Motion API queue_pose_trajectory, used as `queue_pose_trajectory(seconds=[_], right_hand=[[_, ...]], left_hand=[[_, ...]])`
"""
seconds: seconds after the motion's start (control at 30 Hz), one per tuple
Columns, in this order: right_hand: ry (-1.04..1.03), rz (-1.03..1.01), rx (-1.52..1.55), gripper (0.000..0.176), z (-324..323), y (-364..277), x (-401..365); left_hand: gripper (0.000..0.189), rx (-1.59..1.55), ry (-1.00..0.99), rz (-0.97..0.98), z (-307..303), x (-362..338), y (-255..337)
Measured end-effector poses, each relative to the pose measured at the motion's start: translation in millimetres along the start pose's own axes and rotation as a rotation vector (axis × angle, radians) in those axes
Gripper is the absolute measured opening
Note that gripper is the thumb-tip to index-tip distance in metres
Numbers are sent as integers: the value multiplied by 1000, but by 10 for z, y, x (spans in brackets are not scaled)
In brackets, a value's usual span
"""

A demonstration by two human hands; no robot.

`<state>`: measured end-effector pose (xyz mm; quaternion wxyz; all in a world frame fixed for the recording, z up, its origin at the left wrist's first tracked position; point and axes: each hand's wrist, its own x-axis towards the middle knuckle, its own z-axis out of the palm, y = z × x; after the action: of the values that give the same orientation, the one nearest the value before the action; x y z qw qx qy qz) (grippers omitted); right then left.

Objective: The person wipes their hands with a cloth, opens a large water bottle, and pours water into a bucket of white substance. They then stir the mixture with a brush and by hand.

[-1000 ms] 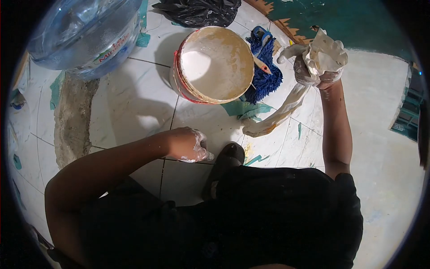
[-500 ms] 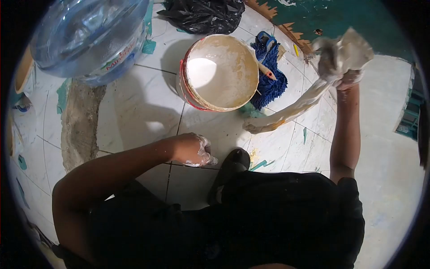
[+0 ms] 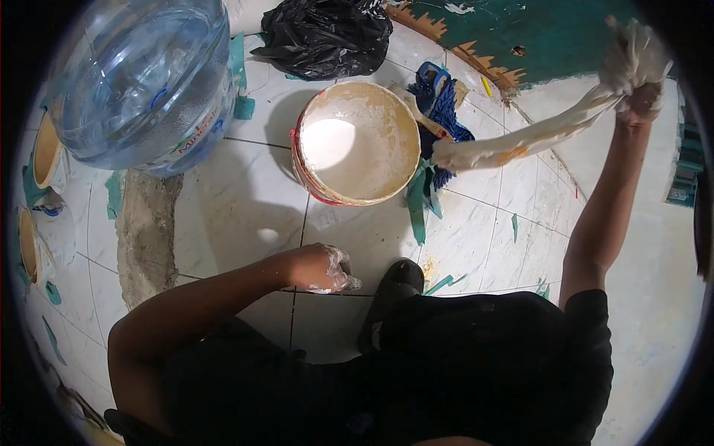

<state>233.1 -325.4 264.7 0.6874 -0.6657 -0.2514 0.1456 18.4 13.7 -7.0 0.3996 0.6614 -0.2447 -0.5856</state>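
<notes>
My right hand (image 3: 641, 104) is stretched out to the right and gripping a long off-white rag (image 3: 550, 134) with a yellowish stain. The rag bunches up above my fist, and its long tail trails left toward the bucket. Held low in front of my body, my left hand (image 3: 327, 269) has curled fingers smeared with white paste; nothing shows in them. Beyond it stands a paste-coated bucket (image 3: 405, 160) with a red outer side and whitish material inside. A wooden-handled brush (image 3: 435, 130) lies against the bucket's right side.
A large clear blue water bottle (image 3: 149, 97) stands at the left. Behind the bucket lies a black plastic bag (image 3: 327, 37). A blue shaggy mop head (image 3: 450, 111) and green scraps (image 3: 418, 212) lie right of the bucket. A rough cement strip (image 3: 147, 230) crosses the tiles.
My right hand has moved outward to the right, and the rag's tail has swung up and right with it. My left hand keeps its curled shape. The view has shifted slightly.
</notes>
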Motion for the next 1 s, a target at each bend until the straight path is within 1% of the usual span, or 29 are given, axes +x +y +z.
queue_pose_trajectory(seconds=[0.03, 0.1, 0.13, 0.17, 0.2, 0.23, 0.33, 0.37, 0.4, 0.43, 0.47, 0.5, 0.53, 0.57, 0.63, 0.67, 0.7, 0.8, 0.83, 0.87, 0.93, 1.0], right_hand=[[75, -51, -75, 79, 23, -114, 50], [178, -154, -156, 68, 12, -212, 136], [206, -206, -162, 63, -52, -210, 247], [232, -260, -167, 64, -118, -202, 360], [257, -314, -172, 70, -148, -206, 416], [275, -307, -159, 64, 90, -169, 412], [539, -400, -167, 61, -36, 16, 690], [362, -410, -400, 62, -344, 105, 752], [180, -415, -632, 67, -605, 137, 776], [417, 14, 8, 25, -345, 74, 665], [560, -49, -33, 22, 87, 237, 626], [674, -61, 145, 20, -642, 363, 869], [623, 16, 410, 19, -1115, 528, 963], [754, -6, 318, 18, -807, 694, 1030], [1036, -289, 148, 16, -1027, 1090, 1303], [1089, -325, 249, 13, -1450, 1359, 1503], [925, -269, 404, 13, -1195, 1366, 1486], [1128, -378, 269, 21, -1104, 1731, 1714], [1179, -287, 216, 28, -1145, 1778, 1715], [1219, -276, 149, 28, -1166, 1845, 1775], [1296, -247, 8, 28, -1220, 1994, 1916], [1130, -93, -187, 34, -1266, 2173, 1897]], left_hand=[[47, 2, 2, 6, 3, 5, -12], [47, 13, -1, 25, 4, 14, -23], [47, 19, -1, 34, 3, 16, -27], [46, 27, 0, 37, 4, 20, -27], [45, 35, 1, 39, 13, 23, -22], [44, 44, 2, 41, 19, 24, -26], [46, 98, 43, 96, 65, 85, -138], [46, 84, 22, 69, 54, 69, -118], [47, 70, 3, 43, 36, 57, -80], [47, 56, -17, 17, 21, 49, -53], [47, 82, -16, 41, 17, 55, -55], [48, 104, -19, 67, 20, 87, -81], [48, 128, -21, 90, 24, 118, -125], [50, 142, -6, 243, 32, 144, -216], [51, 100, -36, 98, 4, 154, -153], [52, 78, -50, 24, -13, 150, -132], [51, 80, -38, 19, 26, 111, -135], [49, 24, -23, 36, 57, 104, -241], [48, -7, -19, 55, 64, 103, -306], [48, -40, -16, 75, 66, 95, -356], [46, -95, -20, 48, 36, 52, -360], [45, -118, -26, 20, 36, 50, -374]])
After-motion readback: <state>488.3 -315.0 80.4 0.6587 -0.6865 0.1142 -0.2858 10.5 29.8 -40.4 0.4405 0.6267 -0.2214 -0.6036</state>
